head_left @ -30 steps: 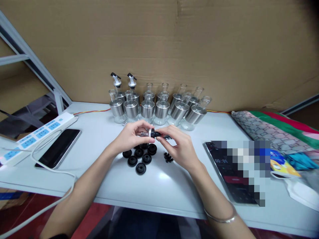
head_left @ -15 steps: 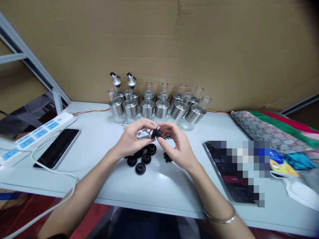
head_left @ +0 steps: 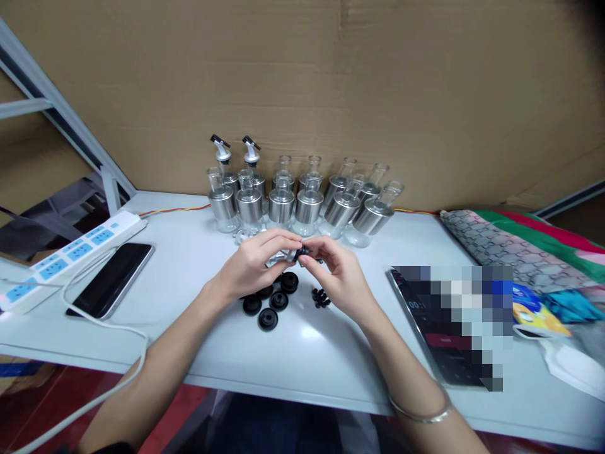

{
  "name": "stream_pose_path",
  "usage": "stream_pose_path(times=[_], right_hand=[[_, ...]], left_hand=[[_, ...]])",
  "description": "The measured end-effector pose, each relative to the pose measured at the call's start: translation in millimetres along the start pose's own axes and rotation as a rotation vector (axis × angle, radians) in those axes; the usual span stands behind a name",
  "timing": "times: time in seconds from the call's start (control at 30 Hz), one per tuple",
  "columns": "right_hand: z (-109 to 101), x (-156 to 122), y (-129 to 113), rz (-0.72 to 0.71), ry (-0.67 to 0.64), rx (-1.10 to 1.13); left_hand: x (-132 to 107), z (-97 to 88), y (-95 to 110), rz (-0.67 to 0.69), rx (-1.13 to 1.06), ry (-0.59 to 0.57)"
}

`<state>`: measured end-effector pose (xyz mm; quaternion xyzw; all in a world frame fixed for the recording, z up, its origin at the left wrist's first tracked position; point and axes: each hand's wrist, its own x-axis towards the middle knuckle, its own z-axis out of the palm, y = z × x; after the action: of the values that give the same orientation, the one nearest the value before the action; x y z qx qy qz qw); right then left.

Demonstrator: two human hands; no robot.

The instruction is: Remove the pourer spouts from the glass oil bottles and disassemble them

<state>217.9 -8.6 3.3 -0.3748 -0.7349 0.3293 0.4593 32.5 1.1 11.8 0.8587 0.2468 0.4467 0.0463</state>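
I watched remotely: the left hand (head_left: 253, 260) grasped the silver part of the pourer (head_left: 292, 256) above the counter (head_left: 302, 366); the right hand (head_left: 341, 272) pinched its black end. I judged it light, stiff, perhaps slippery, so best held around the middle.

Left forearm (head_left: 170, 340) and right forearm (head_left: 401, 353) converge, left hand (head_left: 253, 261) and right hand (head_left: 343, 277) nearly meeting, fingers (head_left: 278, 239) bent, thumbs (head_left: 312, 266) opposed in a pinch.

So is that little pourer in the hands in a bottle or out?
Out: the left hand and right hand hold the pourer, apart from the bottles standing behind.
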Motion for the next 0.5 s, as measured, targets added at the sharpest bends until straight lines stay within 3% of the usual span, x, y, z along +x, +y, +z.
stream_pose_path(times=[0.27, 0.5], right_hand=[[-4.5, -0.9, -4.7, -0.223, 0.023, -0.246], [-2.4, -0.6, -1.6, -0.373, -0.002, -0.236]], left_hand=[[0.3, -4.0, -0.5, -0.078, -0.094, -0.015], [-0.6, -6.1, -0.1, -0.3, -0.192, -0.055]])
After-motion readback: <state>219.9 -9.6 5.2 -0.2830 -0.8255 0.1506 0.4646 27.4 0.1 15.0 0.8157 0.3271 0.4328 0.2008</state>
